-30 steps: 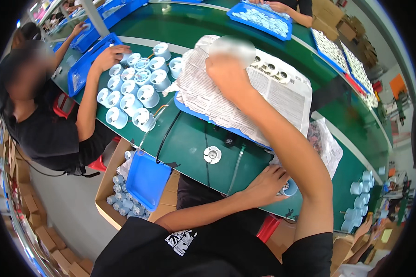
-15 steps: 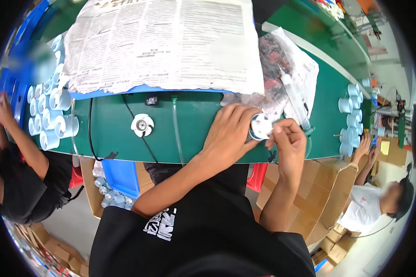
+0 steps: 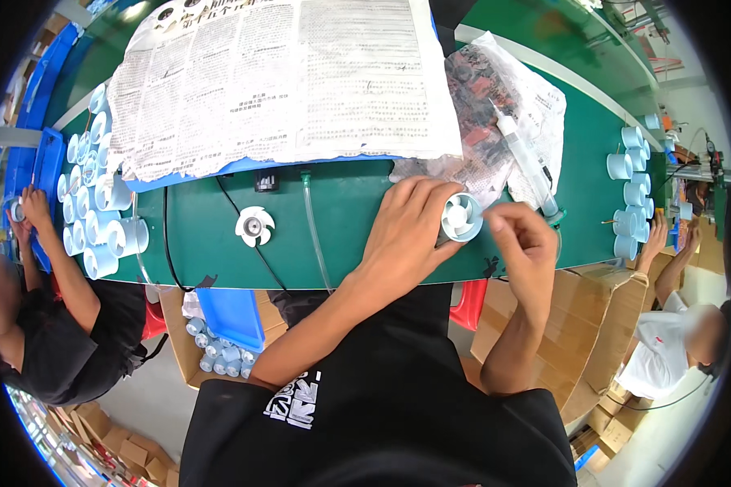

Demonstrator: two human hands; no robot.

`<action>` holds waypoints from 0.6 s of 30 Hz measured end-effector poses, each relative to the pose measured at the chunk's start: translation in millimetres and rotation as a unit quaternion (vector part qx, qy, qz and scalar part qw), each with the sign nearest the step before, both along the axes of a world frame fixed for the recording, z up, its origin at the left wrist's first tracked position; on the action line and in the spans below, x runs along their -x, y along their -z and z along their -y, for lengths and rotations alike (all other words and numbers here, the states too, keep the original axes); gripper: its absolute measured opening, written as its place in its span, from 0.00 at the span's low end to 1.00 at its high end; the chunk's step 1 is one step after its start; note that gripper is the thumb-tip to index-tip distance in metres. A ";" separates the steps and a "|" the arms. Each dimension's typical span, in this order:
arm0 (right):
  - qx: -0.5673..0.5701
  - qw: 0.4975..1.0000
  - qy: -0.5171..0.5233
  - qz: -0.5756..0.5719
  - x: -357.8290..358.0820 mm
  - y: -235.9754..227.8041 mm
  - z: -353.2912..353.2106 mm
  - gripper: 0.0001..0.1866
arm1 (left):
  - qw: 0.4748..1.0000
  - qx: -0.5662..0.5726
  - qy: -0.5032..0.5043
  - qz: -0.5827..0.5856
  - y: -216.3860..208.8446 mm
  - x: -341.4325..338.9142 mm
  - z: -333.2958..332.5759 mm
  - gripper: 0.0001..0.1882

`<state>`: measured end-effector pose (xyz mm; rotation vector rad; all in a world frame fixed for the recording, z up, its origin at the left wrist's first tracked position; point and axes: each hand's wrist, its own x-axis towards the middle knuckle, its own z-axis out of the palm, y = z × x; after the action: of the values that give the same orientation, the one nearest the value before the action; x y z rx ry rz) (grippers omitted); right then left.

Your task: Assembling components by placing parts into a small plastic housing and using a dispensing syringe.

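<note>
My left hand is wrapped round a short light-blue cylindrical fan housing and holds it on the green table, its open end facing up. A white fan impeller sits inside the housing. Just right of the rim is my right hand, apart from the housing, with its fingers curled in and nothing showing between them. A loose white impeller lies on the table to the left, across a thin black cable. Behind my right hand, a large plastic syringe rests on crumpled printed paper.
Newspaper covers a blue board at the back. Clear tubing and a black cable hang over the front edge. Blue housings stand in groups at left and right. Co-workers sit at both sides; a cardboard box is below.
My right hand has drawn away to the right from the impeller it was touching. The impeller now sits down inside the housing. My left hand keeps its hold; the view has shifted slightly.
</note>
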<state>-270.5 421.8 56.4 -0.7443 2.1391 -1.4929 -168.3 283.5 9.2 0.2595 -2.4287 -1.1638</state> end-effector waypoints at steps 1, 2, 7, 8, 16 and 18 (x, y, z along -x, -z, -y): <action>-0.033 0.999 -0.027 -0.020 -3.7 -3.0 4.8 0.05 | 1.000 0.002 0.003 0.002 0.9 0.4 1.0 0.31; -0.056 0.996 -0.036 -0.059 -9.7 -9.2 16.4 0.09 | 1.000 0.005 0.000 0.001 2.5 1.1 1.6 0.31; 0.031 0.945 0.091 -0.312 -0.7 4.3 13.2 0.20 | 1.000 0.009 -0.017 -0.016 4.8 9.2 3.7 0.33; 0.066 0.950 0.132 -0.275 0.5 2.4 12.4 0.22 | 1.000 0.009 -0.023 -0.015 3.6 9.1 3.4 0.33; 0.092 0.972 0.191 -0.104 10.0 73.2 -17.8 0.23 | 0.994 0.054 -0.032 -0.090 17.9 -4.1 1.0 0.17; 0.103 0.959 0.259 -0.056 7.0 61.5 -13.6 0.25 | 0.991 0.039 -0.047 -0.118 21.6 -2.9 -6.7 0.17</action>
<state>-277.5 435.4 -5.1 -0.3458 2.4123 -2.0024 -165.5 290.2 -12.4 0.1978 -2.2252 -0.9962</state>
